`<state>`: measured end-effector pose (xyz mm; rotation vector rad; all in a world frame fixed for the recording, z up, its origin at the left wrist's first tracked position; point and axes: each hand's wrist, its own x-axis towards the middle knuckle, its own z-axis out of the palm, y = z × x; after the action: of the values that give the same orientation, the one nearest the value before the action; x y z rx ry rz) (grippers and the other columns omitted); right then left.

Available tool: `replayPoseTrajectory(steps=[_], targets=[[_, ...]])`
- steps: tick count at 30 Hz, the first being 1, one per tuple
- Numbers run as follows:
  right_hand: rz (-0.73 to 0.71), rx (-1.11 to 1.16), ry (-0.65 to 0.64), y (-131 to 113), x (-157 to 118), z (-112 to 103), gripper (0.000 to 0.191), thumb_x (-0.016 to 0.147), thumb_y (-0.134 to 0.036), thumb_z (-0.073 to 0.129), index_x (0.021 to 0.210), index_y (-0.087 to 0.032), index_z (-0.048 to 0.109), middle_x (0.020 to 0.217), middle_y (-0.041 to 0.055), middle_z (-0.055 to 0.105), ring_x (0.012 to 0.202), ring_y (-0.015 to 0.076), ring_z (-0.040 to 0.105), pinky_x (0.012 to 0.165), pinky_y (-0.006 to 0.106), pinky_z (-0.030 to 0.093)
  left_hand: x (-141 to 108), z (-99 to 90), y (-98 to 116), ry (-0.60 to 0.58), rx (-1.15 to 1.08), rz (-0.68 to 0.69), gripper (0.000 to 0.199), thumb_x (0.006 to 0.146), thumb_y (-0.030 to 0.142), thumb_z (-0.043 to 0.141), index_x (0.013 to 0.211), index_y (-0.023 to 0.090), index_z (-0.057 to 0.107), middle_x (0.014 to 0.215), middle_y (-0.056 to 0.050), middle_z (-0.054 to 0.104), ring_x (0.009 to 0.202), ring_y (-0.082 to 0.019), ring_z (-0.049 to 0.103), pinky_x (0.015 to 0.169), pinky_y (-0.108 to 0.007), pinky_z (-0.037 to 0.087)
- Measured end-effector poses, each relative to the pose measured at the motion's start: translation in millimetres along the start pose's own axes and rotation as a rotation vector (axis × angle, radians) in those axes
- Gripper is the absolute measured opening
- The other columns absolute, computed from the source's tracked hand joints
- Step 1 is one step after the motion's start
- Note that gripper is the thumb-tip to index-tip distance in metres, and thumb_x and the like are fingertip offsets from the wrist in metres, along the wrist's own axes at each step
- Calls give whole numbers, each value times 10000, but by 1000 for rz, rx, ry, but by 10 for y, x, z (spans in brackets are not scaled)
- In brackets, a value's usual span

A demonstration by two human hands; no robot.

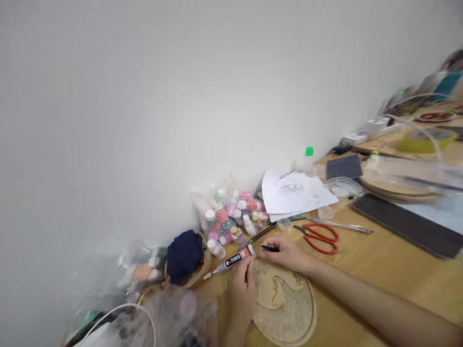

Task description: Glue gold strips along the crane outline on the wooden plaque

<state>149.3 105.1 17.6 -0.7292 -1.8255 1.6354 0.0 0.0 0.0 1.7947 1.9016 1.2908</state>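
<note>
On the wooden table lies a round wooden disc (298, 315) with a raised pale shape and small yellow bits on its surface. My left hand (243, 289) is closed at the disc's left edge, its fingertips beside a glue tube (231, 261) marked B-7000. Whether those fingers grip anything is hidden. Over the disc's far edge, my right hand (284, 253) pinches a thin black tool (269, 248) whose point faces left; its exact kind is not clear. Red-handled scissors (321, 237) lie just right of that hand.
Behind the hands are a bag of small bottles (231, 212) and drawn-on paper sheets (294, 193). A dark cloth bundle (185, 255) sits to the left, plastic bags (173, 313) at front left. A black phone-like slab (408, 224) and a silver pen-like stick (343, 225) lie right.
</note>
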Motion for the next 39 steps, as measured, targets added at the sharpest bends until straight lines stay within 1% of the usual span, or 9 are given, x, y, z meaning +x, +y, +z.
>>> replayPoseTrajectory(steps=[5, 10, 13, 18, 26, 32, 39], targets=[[18, 14, 5, 18, -6, 7, 353, 769, -476, 608, 669, -145, 534, 626, -27, 441, 591, 100, 372, 568, 246, 302, 51, -14, 7, -4, -17, -4, 273, 903, 272, 442, 933, 179, 696, 906, -81, 738, 821, -191, 685, 733, -281, 528], [50, 106, 66, -48, -5, 13, 392, 743, -523, 622, 670, -151, 518, 635, -31, 436, 606, 103, 382, 583, 247, 313, 44, -18, 30, -33, -34, -40, 252, 903, 276, 446, 919, 188, 681, 879, -62, 726, 802, -177, 666, 726, -265, 503], [69, 135, 100, -87, -5, 6, 430, 718, -560, 637, 647, -159, 499, 612, -43, 411, 588, 93, 354, 552, 237, 288, 44, -20, 42, -42, -24, -51, 255, 906, 287, 436, 880, 181, 666, 810, -49, 706, 747, -169, 643, 692, -258, 479], [170, 248, 101, -86, -20, -19, 484, 664, -611, 670, 654, -167, 479, 567, -67, 390, 515, 65, 299, 486, 221, 228, 51, -26, 60, -72, 3, -62, 307, 921, 323, 409, 736, 171, 601, 661, -24, 632, 653, -154, 587, 632, -244, 415], [210, 329, 112, -134, -27, -19, 479, 624, -581, 720, 646, -165, 486, 513, -88, 380, 456, 44, 268, 437, 222, 165, 47, -22, 65, -88, -20, -92, 348, 938, 352, 368, 664, 187, 506, 615, -2, 573, 620, -138, 543, 609, -233, 368], [244, 346, 117, -121, -21, -29, 469, 649, -585, 695, 633, -183, 455, 435, -108, 348, 387, 36, 220, 412, 237, 103, 49, -26, 75, -90, -45, -107, 346, 939, 356, 354, 662, 192, 481, 604, 3, 553, 614, -137, 535, 607, -233, 362], [218, 290, 112, -163, -28, -19, 483, 633, -584, 712, 608, -168, 469, 467, -97, 362, 425, 35, 251, 426, 232, 136, 63, -37, 101, -96, -28, -106, 347, 934, 350, 356, 637, 195, 445, 582, 13, 521, 600, -133, 517, 590, -232, 343]])
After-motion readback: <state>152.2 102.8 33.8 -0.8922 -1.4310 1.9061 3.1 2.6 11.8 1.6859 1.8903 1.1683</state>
